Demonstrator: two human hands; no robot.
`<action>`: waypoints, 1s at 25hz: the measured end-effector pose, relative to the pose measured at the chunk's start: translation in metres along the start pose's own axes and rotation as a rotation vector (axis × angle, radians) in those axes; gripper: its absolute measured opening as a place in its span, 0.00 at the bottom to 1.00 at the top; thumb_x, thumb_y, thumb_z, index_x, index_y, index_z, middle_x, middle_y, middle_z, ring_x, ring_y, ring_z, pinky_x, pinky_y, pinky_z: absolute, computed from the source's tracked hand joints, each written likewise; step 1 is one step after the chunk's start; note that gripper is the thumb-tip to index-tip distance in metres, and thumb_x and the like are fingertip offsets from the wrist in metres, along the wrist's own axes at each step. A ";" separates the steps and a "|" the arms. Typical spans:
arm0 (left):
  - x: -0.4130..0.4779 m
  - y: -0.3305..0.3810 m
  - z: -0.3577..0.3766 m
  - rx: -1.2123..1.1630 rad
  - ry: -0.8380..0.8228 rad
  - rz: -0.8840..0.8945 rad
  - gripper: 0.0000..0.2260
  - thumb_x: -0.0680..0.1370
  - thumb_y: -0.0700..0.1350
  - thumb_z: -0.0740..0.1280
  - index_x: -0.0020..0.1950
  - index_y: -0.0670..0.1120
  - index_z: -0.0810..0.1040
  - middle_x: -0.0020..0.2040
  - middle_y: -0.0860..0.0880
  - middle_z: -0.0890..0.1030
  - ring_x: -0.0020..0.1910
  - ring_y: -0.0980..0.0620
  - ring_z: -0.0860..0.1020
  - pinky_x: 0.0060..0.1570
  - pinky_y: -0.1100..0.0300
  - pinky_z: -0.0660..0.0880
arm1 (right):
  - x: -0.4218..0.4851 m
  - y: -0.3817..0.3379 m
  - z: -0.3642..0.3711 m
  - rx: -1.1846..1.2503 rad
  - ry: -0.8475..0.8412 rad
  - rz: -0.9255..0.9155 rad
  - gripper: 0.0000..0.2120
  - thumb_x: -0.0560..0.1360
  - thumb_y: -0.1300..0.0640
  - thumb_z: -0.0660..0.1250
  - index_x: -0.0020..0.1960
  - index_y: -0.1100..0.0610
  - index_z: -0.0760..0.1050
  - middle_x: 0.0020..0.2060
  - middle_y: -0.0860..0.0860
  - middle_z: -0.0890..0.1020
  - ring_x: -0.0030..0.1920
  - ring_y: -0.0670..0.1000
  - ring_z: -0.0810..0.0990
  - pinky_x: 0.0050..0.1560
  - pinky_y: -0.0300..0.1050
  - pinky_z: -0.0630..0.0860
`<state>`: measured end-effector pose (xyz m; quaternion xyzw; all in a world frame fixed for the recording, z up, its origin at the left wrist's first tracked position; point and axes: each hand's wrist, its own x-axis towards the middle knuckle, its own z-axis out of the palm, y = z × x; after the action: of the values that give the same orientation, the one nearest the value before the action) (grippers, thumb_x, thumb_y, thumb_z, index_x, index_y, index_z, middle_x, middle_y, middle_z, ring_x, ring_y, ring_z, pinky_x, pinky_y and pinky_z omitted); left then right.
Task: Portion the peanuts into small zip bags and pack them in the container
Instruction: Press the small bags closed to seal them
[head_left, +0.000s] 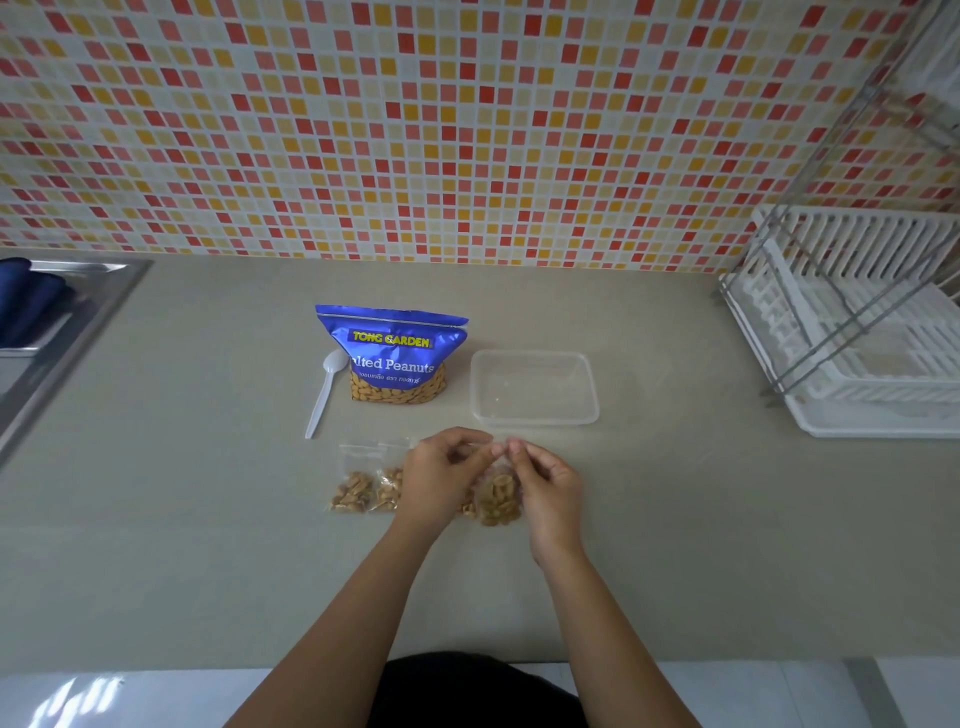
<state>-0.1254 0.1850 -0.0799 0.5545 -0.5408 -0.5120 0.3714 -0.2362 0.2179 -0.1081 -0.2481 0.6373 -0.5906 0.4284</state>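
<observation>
A blue bag of salted peanuts (395, 353) stands upright at the middle of the counter, with a white plastic spoon (324, 392) lying to its left. A clear rectangular container (535, 387) sits empty to its right. My left hand (441, 475) and my right hand (545, 480) both pinch the top edge of a small zip bag with peanuts (498, 499), holding it just above the counter. Two filled small zip bags lie to the left, one (353, 491) fully in view and the other (388, 488) partly behind my left hand.
A white dish rack (857, 332) with a metal frame stands at the right on the beige counter (208, 519). A steel sink (57, 332) with a dark blue thing in it is at the far left. A tiled wall backs the counter.
</observation>
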 end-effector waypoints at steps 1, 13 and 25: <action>0.000 0.001 0.001 0.027 0.001 0.020 0.04 0.70 0.44 0.74 0.42 0.47 0.83 0.31 0.51 0.82 0.29 0.57 0.78 0.36 0.60 0.76 | -0.001 -0.001 0.000 -0.006 -0.011 -0.017 0.05 0.73 0.56 0.69 0.41 0.51 0.83 0.35 0.47 0.85 0.38 0.44 0.82 0.44 0.44 0.79; 0.002 0.005 0.002 0.251 -0.010 0.060 0.04 0.73 0.45 0.70 0.38 0.48 0.81 0.29 0.55 0.78 0.28 0.61 0.75 0.35 0.68 0.71 | 0.002 -0.008 -0.003 -0.187 0.105 -0.120 0.06 0.73 0.56 0.69 0.38 0.47 0.80 0.28 0.47 0.81 0.29 0.42 0.77 0.38 0.42 0.75; -0.014 -0.020 0.003 -0.069 -0.186 -0.201 0.15 0.73 0.43 0.70 0.59 0.43 0.76 0.44 0.47 0.81 0.42 0.49 0.81 0.52 0.51 0.78 | 0.018 -0.012 -0.017 0.256 0.018 0.274 0.07 0.77 0.59 0.63 0.49 0.59 0.79 0.36 0.49 0.82 0.34 0.43 0.80 0.31 0.34 0.77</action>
<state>-0.1221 0.2018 -0.0975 0.5431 -0.4968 -0.6139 0.2854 -0.2622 0.2100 -0.1020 -0.0971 0.5886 -0.6053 0.5270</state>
